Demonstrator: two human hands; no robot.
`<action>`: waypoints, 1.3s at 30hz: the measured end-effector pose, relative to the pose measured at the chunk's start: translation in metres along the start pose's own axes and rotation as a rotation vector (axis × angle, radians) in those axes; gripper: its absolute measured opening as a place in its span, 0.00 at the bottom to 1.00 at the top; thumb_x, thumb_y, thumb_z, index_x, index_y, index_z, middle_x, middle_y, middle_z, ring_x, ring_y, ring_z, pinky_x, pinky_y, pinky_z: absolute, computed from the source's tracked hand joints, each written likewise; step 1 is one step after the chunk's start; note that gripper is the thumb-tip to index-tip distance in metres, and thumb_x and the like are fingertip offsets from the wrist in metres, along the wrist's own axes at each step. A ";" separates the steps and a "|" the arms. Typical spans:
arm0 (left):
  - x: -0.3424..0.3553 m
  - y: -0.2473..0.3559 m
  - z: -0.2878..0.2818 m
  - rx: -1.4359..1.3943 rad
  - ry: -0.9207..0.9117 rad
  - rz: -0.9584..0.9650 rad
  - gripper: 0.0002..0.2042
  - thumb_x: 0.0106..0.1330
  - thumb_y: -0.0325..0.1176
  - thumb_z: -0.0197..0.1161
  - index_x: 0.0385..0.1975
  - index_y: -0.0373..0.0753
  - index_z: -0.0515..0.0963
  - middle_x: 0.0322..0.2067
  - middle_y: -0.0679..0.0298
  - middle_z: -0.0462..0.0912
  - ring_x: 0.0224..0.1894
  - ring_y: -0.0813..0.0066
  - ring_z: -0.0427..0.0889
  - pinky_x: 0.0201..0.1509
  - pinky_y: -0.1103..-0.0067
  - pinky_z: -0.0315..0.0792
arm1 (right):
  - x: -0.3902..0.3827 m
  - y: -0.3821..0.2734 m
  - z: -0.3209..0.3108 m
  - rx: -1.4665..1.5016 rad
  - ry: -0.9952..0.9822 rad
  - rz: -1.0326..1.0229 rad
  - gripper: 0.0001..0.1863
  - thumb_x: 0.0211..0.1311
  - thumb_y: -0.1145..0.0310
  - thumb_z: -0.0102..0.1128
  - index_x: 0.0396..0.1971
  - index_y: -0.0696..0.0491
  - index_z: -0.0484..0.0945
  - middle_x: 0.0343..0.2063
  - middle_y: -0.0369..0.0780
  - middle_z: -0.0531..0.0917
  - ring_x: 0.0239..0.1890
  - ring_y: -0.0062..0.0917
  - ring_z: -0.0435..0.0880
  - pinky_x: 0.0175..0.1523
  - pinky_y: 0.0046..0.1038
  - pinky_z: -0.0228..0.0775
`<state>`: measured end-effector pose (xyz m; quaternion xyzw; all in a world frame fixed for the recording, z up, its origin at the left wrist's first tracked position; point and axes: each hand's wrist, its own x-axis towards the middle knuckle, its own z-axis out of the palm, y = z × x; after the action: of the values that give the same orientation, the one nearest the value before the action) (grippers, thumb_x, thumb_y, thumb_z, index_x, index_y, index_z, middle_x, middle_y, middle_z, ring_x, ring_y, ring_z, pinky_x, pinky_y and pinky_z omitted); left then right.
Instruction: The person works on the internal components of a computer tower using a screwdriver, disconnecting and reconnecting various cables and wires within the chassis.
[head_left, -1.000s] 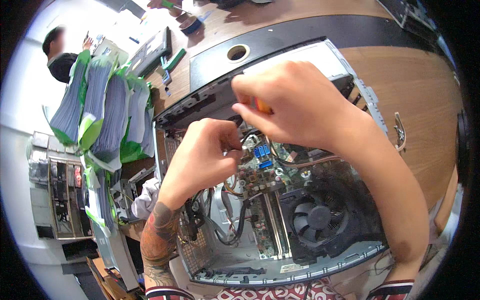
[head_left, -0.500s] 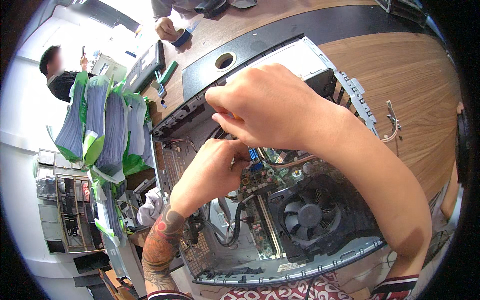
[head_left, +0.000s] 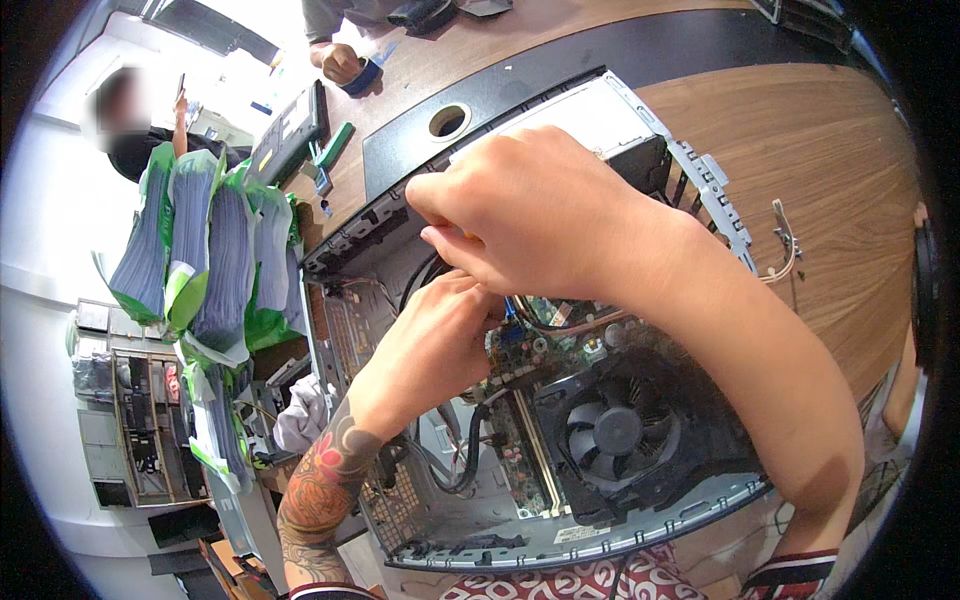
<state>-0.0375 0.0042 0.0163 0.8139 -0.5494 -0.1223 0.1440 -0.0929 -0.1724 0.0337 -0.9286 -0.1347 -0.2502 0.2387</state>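
Observation:
An open desktop computer case (head_left: 560, 545) lies flat on a wooden table (head_left: 800, 150). Inside are a green motherboard (head_left: 525, 365), a black cooling fan (head_left: 612, 430) and black cables (head_left: 465, 455). My left hand (head_left: 430, 345) reaches into the case, its fingers curled down by a blue connector (head_left: 510, 325); what they pinch is hidden. Directly above it, my right hand (head_left: 530, 215) is closed in a fist, with only a sliver of an orange tool handle showing between the fingers.
A silver drive cage (head_left: 590, 115) fills the case's far end, over a black mat (head_left: 560, 60). A loose wire (head_left: 785, 245) lies on the table to the right. Green-wrapped stacks (head_left: 200, 250) stand left. Another person's hand (head_left: 340, 60) rests at the far edge.
Both hands have shifted a little farther into the case and closer together. The orange handle, plain one second ago, is now nearly covered by my right fingers.

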 end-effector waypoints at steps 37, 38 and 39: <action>0.006 -0.001 0.000 -0.135 -0.042 0.098 0.12 0.50 0.14 0.59 0.36 0.30 0.76 0.32 0.46 0.80 0.40 0.41 0.79 0.43 0.59 0.73 | 0.000 0.007 0.000 -0.052 0.168 -0.103 0.06 0.56 0.67 0.61 0.25 0.54 0.78 0.19 0.48 0.81 0.27 0.45 0.85 0.34 0.43 0.77; 0.003 0.000 0.002 -0.138 -0.043 0.096 0.12 0.50 0.14 0.59 0.36 0.30 0.76 0.32 0.46 0.80 0.40 0.41 0.79 0.43 0.59 0.73 | 0.001 0.006 0.000 -0.042 0.157 -0.097 0.07 0.56 0.67 0.61 0.25 0.54 0.78 0.19 0.48 0.81 0.27 0.45 0.85 0.34 0.43 0.77; 0.001 0.002 0.001 -0.187 -0.038 0.019 0.11 0.51 0.14 0.59 0.36 0.30 0.75 0.31 0.46 0.80 0.39 0.41 0.79 0.42 0.59 0.72 | 0.001 0.007 -0.003 -0.054 0.161 -0.097 0.07 0.56 0.67 0.61 0.25 0.54 0.78 0.19 0.48 0.81 0.27 0.45 0.85 0.34 0.43 0.77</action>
<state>-0.0389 0.0021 0.0156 0.7893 -0.5459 -0.1872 0.2098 -0.0908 -0.1795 0.0334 -0.9040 -0.1530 -0.3387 0.2113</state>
